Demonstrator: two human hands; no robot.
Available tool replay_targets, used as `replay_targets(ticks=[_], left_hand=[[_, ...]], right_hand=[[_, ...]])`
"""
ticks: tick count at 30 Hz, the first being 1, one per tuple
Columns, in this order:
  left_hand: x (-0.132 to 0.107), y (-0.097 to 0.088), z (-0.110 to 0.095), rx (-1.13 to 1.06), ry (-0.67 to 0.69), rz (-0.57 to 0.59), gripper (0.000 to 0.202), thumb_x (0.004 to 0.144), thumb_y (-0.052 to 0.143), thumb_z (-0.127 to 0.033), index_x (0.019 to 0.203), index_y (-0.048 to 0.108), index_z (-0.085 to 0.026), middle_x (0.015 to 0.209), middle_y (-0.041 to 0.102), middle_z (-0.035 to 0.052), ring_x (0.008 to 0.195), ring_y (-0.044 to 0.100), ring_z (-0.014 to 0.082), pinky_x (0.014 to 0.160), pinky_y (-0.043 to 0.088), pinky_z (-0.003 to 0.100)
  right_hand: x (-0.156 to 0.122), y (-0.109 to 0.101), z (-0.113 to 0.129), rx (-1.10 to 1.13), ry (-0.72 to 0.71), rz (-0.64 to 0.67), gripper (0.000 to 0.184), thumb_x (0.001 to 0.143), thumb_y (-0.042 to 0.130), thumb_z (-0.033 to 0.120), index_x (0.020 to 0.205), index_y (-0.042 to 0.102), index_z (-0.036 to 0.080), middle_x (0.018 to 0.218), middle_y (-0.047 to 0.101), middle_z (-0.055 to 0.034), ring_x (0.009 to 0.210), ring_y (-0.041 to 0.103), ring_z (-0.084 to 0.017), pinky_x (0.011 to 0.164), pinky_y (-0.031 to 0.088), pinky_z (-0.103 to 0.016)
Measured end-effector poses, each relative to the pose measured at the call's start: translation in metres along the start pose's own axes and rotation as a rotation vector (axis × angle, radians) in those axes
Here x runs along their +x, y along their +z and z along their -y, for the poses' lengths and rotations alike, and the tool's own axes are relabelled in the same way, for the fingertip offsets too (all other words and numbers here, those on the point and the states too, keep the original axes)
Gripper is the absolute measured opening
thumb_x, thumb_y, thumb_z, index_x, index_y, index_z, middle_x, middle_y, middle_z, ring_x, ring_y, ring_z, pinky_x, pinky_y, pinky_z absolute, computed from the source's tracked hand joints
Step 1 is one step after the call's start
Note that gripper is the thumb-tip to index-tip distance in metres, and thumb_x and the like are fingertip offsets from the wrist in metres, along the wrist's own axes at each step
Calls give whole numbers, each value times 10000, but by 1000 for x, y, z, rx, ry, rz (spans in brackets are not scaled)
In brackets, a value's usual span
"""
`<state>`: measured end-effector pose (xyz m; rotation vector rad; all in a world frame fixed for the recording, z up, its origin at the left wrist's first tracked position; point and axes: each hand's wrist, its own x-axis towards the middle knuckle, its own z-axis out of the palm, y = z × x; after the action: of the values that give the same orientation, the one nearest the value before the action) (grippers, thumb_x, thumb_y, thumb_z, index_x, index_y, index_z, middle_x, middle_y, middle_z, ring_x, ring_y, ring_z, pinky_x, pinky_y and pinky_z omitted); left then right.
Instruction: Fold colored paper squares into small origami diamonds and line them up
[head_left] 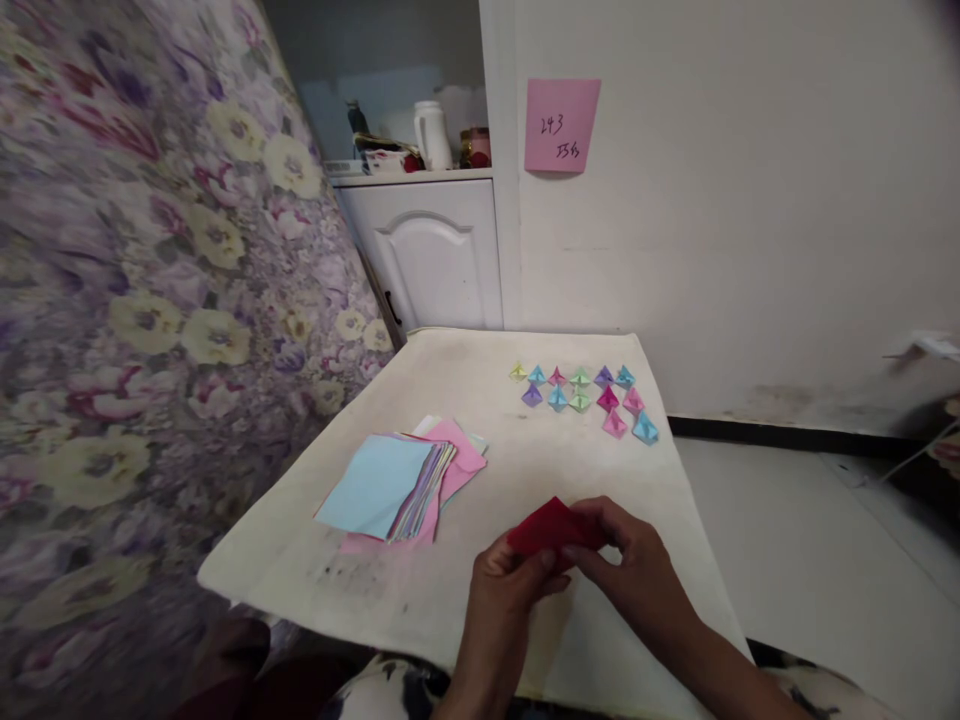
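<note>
A piece of folded red paper (553, 524) is held up over the near part of the table, one corner pointing away from me. My left hand (517, 572) grips its left side, thumb on top and fingers curled beneath. On its right side my right hand (616, 545) pinches the paper between thumb and fingers. The lower edge is partly hidden by both thumbs. To the left lies a stack of square coloured paper (379, 485), light blue on top, with pink sheets (459, 460) sticking out underneath. Several small folded paper pieces (579, 400) stand in rows toward the back right.
The cream-covered table (480, 630) has dark specks near its front left. A floral curtain (187, 300) hangs along the left. Behind stand a white cabinet (442, 250) and a shelf holding a white jug (433, 135). A pink note (561, 125) sticks to the wall.
</note>
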<state>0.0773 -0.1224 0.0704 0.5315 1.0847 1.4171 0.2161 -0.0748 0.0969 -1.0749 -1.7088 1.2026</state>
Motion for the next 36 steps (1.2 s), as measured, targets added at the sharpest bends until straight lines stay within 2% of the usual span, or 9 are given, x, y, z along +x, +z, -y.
replay_targets(ticks=[4, 8, 14, 26, 29, 36], left_hand=[[-1, 0, -1, 15, 54, -21, 255, 662, 740, -193, 903, 706, -116, 815, 727, 78, 722, 640, 164, 668, 521, 256], [-1, -2, -1, 50, 101, -20, 229, 669, 738, -199, 883, 702, -125, 789, 709, 53, 768, 628, 176, 711, 510, 271], [1, -1, -1, 114, 122, -5, 202, 669, 734, -178, 864, 702, -135, 749, 689, 27, 728, 595, 148, 690, 486, 245], [2, 4, -1, 75, 113, -23, 263, 681, 725, -177, 938, 693, -137, 828, 715, 59, 772, 610, 170, 712, 501, 271], [4, 6, 1, 71, 120, -26, 220, 684, 723, -182, 898, 696, -136, 786, 705, 45, 741, 604, 156, 695, 501, 260], [4, 6, 2, 70, 125, -35, 218, 681, 725, -187, 892, 693, -140, 784, 701, 42, 742, 597, 152, 706, 497, 263]], right_hand=[[-3, 0, -3, -100, -193, -108, 366, 720, 635, 140, 1066, 573, 243, 950, 621, -26, 818, 590, -186, 726, 493, -315], [-4, -3, -1, -144, -368, -160, 306, 758, 624, 133, 1035, 586, 257, 963, 549, -32, 760, 544, -162, 688, 483, -310], [-2, -3, 2, -91, -322, -136, 260, 748, 636, 100, 952, 613, 260, 944, 532, -17, 777, 533, -158, 670, 463, -295], [-5, -5, 0, -73, -364, -144, 204, 766, 604, 77, 893, 612, 236, 974, 500, -28, 767, 528, -140, 668, 471, -277], [-4, -6, -1, -73, -366, -154, 188, 770, 604, 82, 880, 609, 233, 981, 499, -29, 767, 529, -136, 660, 470, -269], [-2, -6, 2, -70, -367, -105, 159, 758, 599, 56, 779, 575, 212, 865, 543, -14, 738, 526, -142, 625, 444, -265]])
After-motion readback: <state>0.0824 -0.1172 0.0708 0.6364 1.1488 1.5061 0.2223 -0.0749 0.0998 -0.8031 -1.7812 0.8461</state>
